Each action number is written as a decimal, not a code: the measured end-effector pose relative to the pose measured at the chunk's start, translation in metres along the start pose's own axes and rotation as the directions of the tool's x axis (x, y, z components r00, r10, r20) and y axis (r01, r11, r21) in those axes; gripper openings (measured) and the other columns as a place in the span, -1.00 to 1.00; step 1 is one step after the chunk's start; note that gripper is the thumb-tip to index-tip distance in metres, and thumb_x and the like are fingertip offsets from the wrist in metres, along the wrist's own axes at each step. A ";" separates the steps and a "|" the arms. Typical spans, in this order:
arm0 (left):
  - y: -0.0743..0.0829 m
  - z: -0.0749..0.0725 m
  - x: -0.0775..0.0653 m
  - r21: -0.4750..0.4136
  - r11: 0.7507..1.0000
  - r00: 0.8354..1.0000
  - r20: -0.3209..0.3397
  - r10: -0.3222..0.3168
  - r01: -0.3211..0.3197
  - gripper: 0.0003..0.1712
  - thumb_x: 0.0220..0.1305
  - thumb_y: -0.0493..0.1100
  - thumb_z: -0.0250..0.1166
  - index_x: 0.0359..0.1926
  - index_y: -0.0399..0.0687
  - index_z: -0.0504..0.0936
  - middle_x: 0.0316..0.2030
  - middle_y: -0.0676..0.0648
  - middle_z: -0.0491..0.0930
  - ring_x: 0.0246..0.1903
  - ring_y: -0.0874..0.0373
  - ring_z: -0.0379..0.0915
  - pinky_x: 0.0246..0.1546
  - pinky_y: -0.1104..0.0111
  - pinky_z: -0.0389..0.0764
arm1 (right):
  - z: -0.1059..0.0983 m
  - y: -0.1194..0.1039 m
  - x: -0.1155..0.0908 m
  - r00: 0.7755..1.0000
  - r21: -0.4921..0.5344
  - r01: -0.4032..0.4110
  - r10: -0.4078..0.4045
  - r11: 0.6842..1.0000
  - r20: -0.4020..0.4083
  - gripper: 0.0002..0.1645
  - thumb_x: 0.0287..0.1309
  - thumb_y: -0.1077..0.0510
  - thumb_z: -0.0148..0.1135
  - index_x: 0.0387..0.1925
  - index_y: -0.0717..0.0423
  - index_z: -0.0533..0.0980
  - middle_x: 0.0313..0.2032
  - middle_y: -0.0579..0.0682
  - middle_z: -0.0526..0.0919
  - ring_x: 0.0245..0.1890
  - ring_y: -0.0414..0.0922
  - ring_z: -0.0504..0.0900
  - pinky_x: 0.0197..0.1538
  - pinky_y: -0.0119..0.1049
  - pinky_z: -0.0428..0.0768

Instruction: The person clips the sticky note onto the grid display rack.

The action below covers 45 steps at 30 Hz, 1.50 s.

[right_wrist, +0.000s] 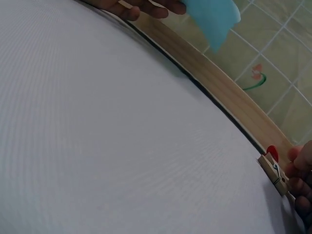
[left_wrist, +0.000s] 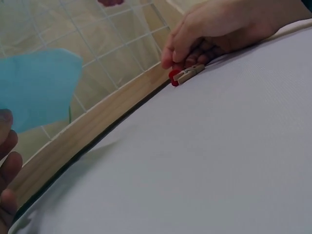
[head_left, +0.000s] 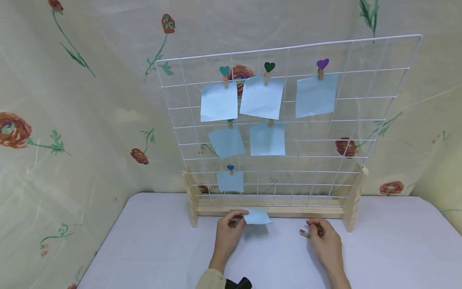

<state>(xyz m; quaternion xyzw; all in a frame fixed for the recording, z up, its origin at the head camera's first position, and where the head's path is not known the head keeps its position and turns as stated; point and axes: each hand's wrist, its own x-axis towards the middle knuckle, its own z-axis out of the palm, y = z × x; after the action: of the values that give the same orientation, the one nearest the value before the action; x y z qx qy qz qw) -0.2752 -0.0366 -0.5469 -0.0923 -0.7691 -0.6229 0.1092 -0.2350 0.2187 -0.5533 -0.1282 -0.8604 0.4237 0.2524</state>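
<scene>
In the head view my left hand [head_left: 228,237] pinches a light blue paper note [head_left: 257,216] by its left edge, just above the white tabletop. The note also shows in the left wrist view, at the far left, and in the right wrist view, at the top. To the right, my right hand [head_left: 326,243] holds a small wooden clothespin [left_wrist: 191,73] with a red heart [left_wrist: 173,78] on it, low over the table. Both hands are in front of the wooden base [head_left: 267,211] of a white wire grid [head_left: 306,140].
Several blue notes hang on the grid's left and middle, and one note [head_left: 317,96] hangs farther right under a purple heart clip [head_left: 322,64]. Wooden side feet [head_left: 351,200] hold the grid upright. A flowered curtain [head_left: 101,120] is behind. A black object [head_left: 239,283] shows at the bottom edge.
</scene>
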 end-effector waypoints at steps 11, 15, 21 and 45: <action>0.016 0.004 -0.004 -0.064 0.997 0.997 -0.064 0.046 -0.050 -0.86 0.18 -0.26 0.30 -0.22 0.02 0.65 -0.34 -0.05 0.65 -0.42 0.35 0.46 -0.36 0.52 0.51 | -0.001 0.000 0.001 0.996 -0.081 0.076 -0.072 0.994 0.048 -0.85 0.22 0.16 0.14 -0.26 0.05 0.62 -0.40 -0.05 0.60 -0.43 -0.31 0.40 -0.32 -0.40 0.33; 0.022 0.006 -0.008 -0.072 0.993 0.992 -0.095 0.089 -0.096 -0.90 0.19 -0.23 0.30 -0.25 -0.02 0.65 -0.39 -0.05 0.60 -0.43 0.34 0.42 -0.39 0.53 0.49 | -0.001 0.000 -0.001 0.989 -0.100 0.143 -0.137 0.985 0.060 -0.83 0.20 0.15 0.17 -0.27 0.09 0.65 -0.42 -0.06 0.58 -0.42 -0.28 0.40 -0.33 -0.35 0.34; 0.026 0.010 -0.010 -0.108 0.982 0.978 -0.155 0.140 -0.158 -0.91 0.15 -0.27 0.33 -0.29 -0.17 0.64 -0.41 -0.10 0.54 -0.43 0.32 0.38 -0.40 0.54 0.48 | -0.001 0.000 -0.001 0.983 -0.092 0.172 -0.165 0.981 0.075 -0.83 0.18 0.14 0.21 -0.27 0.11 0.65 -0.38 -0.05 0.60 -0.37 -0.24 0.45 -0.28 -0.33 0.37; 0.027 0.022 -0.001 -0.115 0.983 0.968 -0.219 0.118 -0.146 -0.89 0.21 -0.19 0.29 -0.27 -0.15 0.62 -0.27 -0.07 0.49 -0.39 0.36 0.38 -0.35 0.55 0.51 | 0.002 0.005 -0.002 0.955 -0.052 0.266 -0.256 0.963 0.151 -0.92 0.07 0.10 0.33 -0.35 -0.04 0.66 -0.38 -0.17 0.63 -0.36 -0.31 0.42 -0.21 -0.25 0.16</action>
<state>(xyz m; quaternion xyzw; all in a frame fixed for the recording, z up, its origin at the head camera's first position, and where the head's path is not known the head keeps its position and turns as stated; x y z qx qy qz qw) -0.2677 -0.0099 -0.5257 -0.0834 -0.7029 -0.6695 0.2254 -0.2343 0.2198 -0.5593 0.0082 -0.9002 0.3638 0.2391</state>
